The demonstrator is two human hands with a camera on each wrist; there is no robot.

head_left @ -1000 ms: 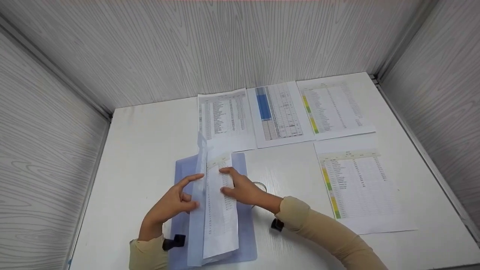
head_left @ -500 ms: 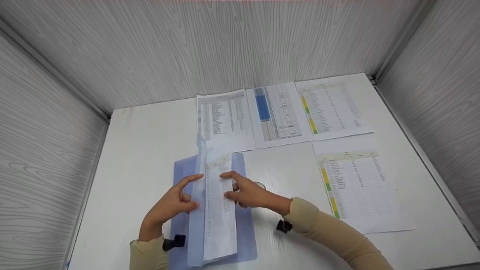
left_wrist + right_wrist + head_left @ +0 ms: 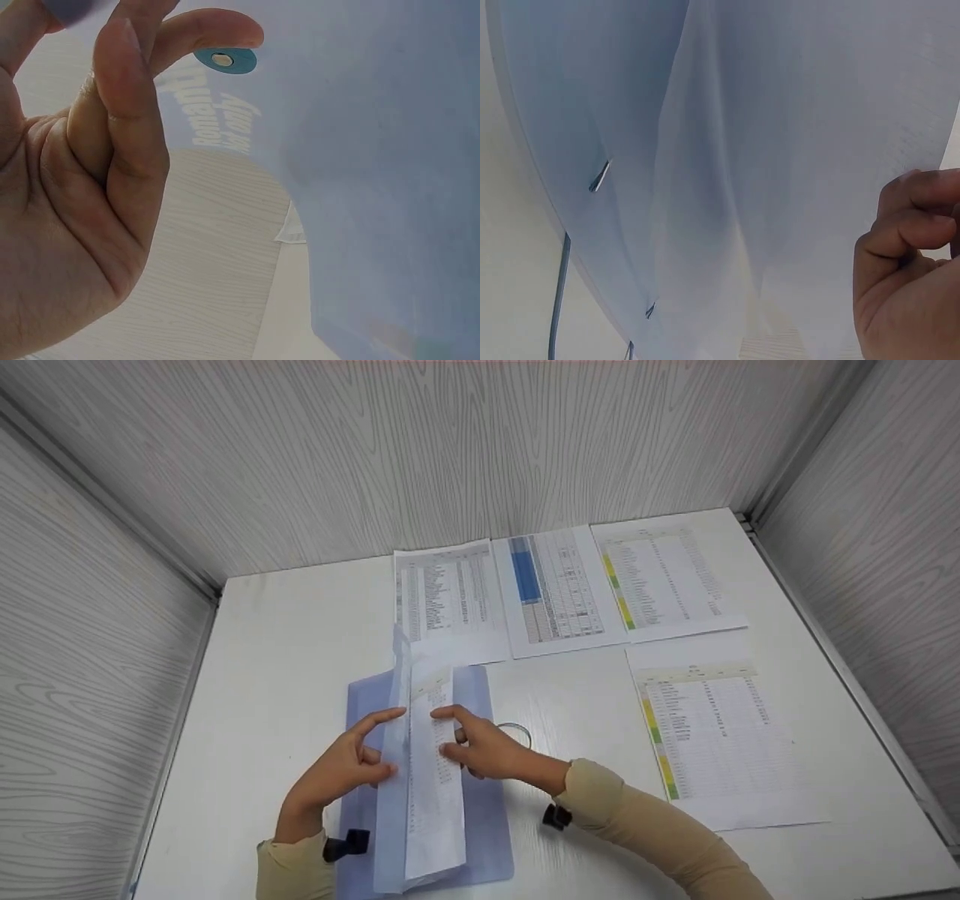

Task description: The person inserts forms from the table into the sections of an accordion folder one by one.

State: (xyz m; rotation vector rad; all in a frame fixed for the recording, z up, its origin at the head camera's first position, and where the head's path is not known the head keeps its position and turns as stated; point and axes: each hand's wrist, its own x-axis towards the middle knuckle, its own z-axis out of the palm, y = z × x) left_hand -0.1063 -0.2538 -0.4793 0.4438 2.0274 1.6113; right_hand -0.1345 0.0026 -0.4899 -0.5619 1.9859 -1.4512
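Note:
A translucent blue plastic folder (image 3: pixel 484 825) lies open on the table, one side raised on edge. My left hand (image 3: pixel 345 765) holds that raised side between thumb and fingers. In the left wrist view, a fingertip rests by the folder's teal round snap button (image 3: pixel 223 59), near white lettering. Printed paper sheets (image 3: pixel 435 832) stand within the folder, leaning against the raised side. My right hand (image 3: pixel 484 746) pinches their right edge, its thumb and index finger on the printed face and the other fingers curled behind. The right wrist view shows these curled fingers (image 3: pixel 900 247) at the edge.
Along the back of the white table (image 3: pixel 277 660) lie three printed sheets, including one with a blue block (image 3: pixel 559 585). Another printed sheet (image 3: pixel 720 735) with yellow and green marks lies at the right. A thin cord loop (image 3: pixel 517 727) shows beside the folder. Panel walls (image 3: pixel 480 450) enclose the table.
My right hand shifted slightly right and down along the sheets' edge, then back left, bringing that edge closer to the raised folder side. My left hand has stayed in place.

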